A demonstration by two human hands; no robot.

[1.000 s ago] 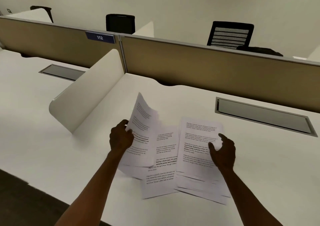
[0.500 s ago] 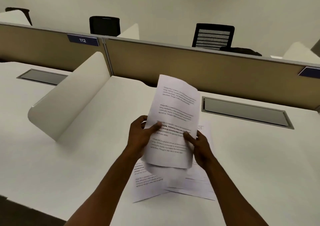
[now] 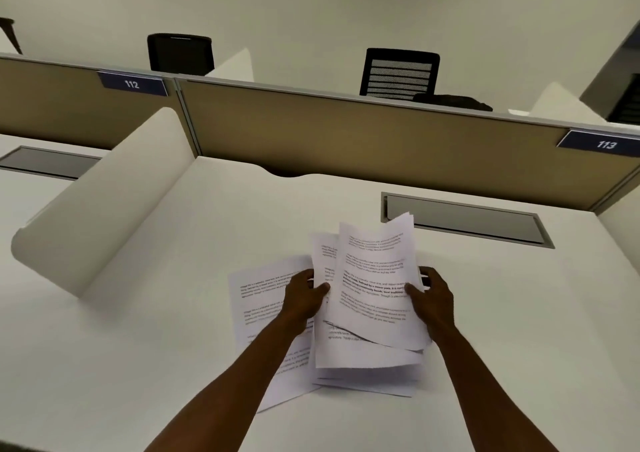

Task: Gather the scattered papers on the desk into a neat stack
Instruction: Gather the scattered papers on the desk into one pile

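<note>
Several white printed sheets form a loose bundle point(image 3: 374, 285) that I hold tilted above the white desk point(image 3: 138, 330). My left hand point(image 3: 303, 297) grips the bundle's left edge, thumb on top. At the right edge my right hand point(image 3: 431, 295) pinches it, fingers behind the sheets. The edges of the bundle are uneven and fanned out. One more printed sheet point(image 3: 263, 299) lies flat on the desk under my left forearm, skewed to the left. A few sheets point(image 3: 367, 372) lie flat beneath the bundle, their lower edges showing.
A curved white side divider point(image 3: 104, 202) stands to the left. A tan partition point(image 3: 346, 132) with labels 112 and 113 runs along the back. A grey cable hatch point(image 3: 464, 223) is set in the desk behind the papers. Black chairs point(image 3: 398, 72) stand beyond the partition.
The sheet held high in both hands came down to the right and joined other sheets into a thicker bundle. My right hand shifted from the pile to the bundle's right edge.
</note>
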